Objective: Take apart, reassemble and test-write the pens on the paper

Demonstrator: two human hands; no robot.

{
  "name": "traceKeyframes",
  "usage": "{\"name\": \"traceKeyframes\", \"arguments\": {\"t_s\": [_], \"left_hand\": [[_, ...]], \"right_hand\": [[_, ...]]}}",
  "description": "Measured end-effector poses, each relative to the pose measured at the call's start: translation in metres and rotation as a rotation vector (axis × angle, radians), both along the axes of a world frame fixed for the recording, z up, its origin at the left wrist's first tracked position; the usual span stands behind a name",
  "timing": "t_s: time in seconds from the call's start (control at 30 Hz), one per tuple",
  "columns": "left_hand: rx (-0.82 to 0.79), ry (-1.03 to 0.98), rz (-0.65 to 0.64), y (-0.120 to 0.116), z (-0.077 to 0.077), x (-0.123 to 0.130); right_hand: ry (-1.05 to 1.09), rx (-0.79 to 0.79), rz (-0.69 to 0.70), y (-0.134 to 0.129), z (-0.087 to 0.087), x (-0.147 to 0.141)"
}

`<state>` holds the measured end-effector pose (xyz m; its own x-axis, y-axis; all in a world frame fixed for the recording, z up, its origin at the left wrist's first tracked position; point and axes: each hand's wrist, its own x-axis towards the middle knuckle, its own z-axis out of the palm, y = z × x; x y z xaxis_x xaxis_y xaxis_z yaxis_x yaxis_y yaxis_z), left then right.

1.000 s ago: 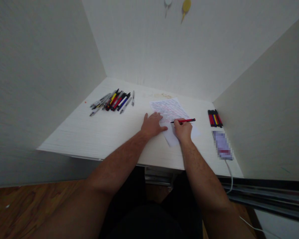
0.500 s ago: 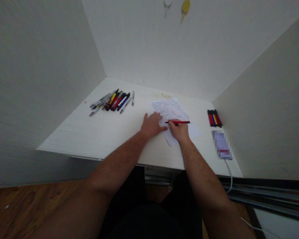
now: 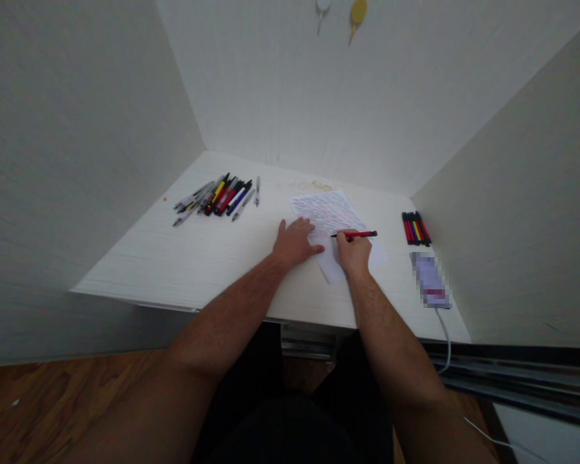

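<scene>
Paper [image 3: 329, 214] between pen pile [image 3: 226, 196], pen row [image 3: 416, 229]

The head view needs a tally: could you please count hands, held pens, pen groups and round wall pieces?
Hands (left hand, right hand): 2
Held red pen: 1
Pen groups (heap, row): 2
Round wall pieces (white, yellow): 2
Total: 7

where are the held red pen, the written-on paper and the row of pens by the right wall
held red pen [image 3: 361, 234]: head view, on its red barrel
written-on paper [image 3: 327, 211]: head view, on its written part
row of pens [image 3: 416, 230]: head view, on a barrel mid-row
</scene>
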<state>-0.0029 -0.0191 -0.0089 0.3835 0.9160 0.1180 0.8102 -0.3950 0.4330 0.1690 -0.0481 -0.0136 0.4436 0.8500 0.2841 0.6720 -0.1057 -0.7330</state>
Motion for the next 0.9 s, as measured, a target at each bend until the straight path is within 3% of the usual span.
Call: {"name": "traceKeyframes", "arguments": {"t_s": [0.17,0.37,0.53,0.73,0.9], "left_hand": [[0.001,0.0,-0.002,0.0005,0.0002,-0.0003],[0.004,0.01,0.002,-0.0002,0.0006,-0.0001],[-0.004,0.018,-0.003,-0.0018,0.0041,-0.0003],[-0.011,0.023,-0.007,-0.0015,0.0047,-0.0004],[-0.026,0.04,0.003,-0.0017,0.0055,0.0002]], "right_hand": [[0.11,0.039,0.235,-0.0019,0.0034,-0.0038],[-0.025,-0.02,0.0,-0.0021,0.0059,-0.0022],[0.053,0.053,0.233,-0.0016,0.001,-0.0042],[-0.111,-0.075,-0.069,-0.0022,0.008,-0.0027],[-0.055,-0.029,-0.058,-0.0029,0.0065,0.0002]]}}
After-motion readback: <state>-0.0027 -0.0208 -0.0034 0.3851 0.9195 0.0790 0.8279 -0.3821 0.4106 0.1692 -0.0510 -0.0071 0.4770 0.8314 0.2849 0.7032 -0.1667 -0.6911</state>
